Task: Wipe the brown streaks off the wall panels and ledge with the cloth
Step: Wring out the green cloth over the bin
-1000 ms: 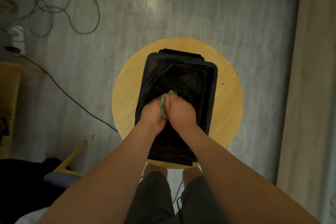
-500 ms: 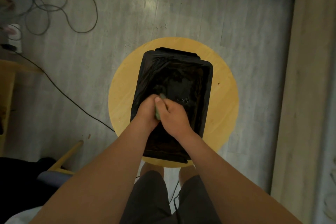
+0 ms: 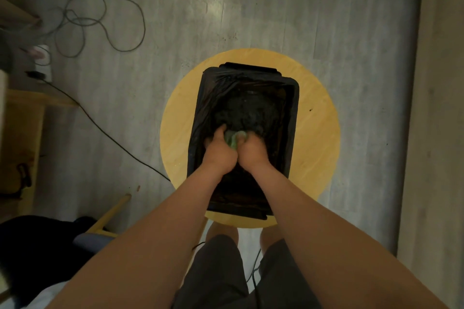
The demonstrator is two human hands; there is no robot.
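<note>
Person is standing over a round yellow wooden stool top (image 3: 320, 140) w/ a black rectangular plastic tub (image 3: 293, 108) sitting on it. A black plastic bag liner (image 3: 213, 87) is draping over the tub's far rim. Both arms are reaching down into the tub. Left hand (image 3: 219, 156) and right hand (image 3: 254, 153) are pressing side by side, touching each other. Both are clenching a crumpled green cloth (image 3: 234, 138) btwn them, fingers curled tight round it. Cloth is sitting inside the tub, approx. midway along it, w/ only a small bunch poking out past the fingers. Dark surface just beyond the cloth is looking rippled; can't tell what it is. Cloth is staying well apart from the beige wall (image 3: 443, 133) at far right. Grey plank floor (image 3: 276, 20) is showing all round. Loose grey cable loops (image 3: 108, 22) are lying upper left, and a thin black cable (image 3: 105, 133) is running toward the stool. Dark shorts (image 3: 216, 273) are showing at bottom.
</note>
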